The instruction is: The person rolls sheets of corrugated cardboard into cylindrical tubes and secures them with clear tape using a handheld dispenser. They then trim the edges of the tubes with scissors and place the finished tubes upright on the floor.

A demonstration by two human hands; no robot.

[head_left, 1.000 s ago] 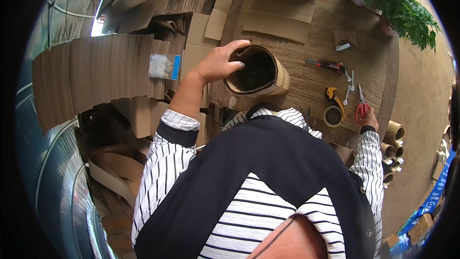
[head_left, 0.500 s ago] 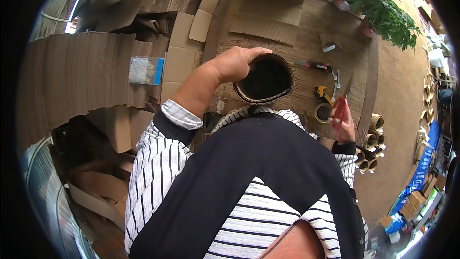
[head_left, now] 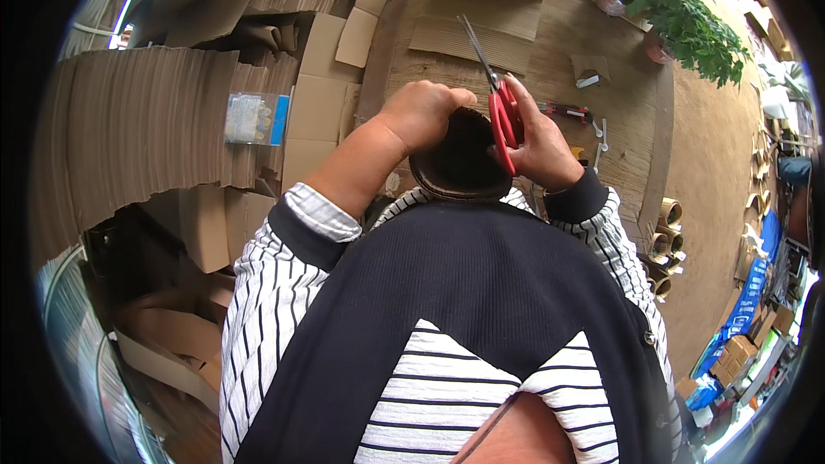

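Note:
A corrugated cardboard tube [head_left: 451, 193] stands near my body, its dark round opening facing up. My left hand [head_left: 423, 113] grips the tube's far left rim, fingers wrapped over the edge. In my right hand [head_left: 543, 148] is a pair of scissors [head_left: 500, 116] with red handles. The blades stick out past the tube, pointing away from me, and look nearly closed. The handles overlap the right side of the tube's opening. Part of the rim is hidden behind the scissors and my right hand.
Stacked cardboard sheets [head_left: 137, 137] fill the left side, with a small clear packet [head_left: 256, 119] on them. A cutter with a red and black handle [head_left: 567, 112] and small white spoon-like pieces [head_left: 602, 137] lie on the wooden table. Folded cardboard [head_left: 481, 13] and a leafy plant [head_left: 679, 13] are farther back. Several tubes [head_left: 669, 241] stand at right.
My right hand has brought the red scissors from the table's right side over to the tube, blades now pointing away. My left hand keeps its hold on the tube, which has shifted slightly left.

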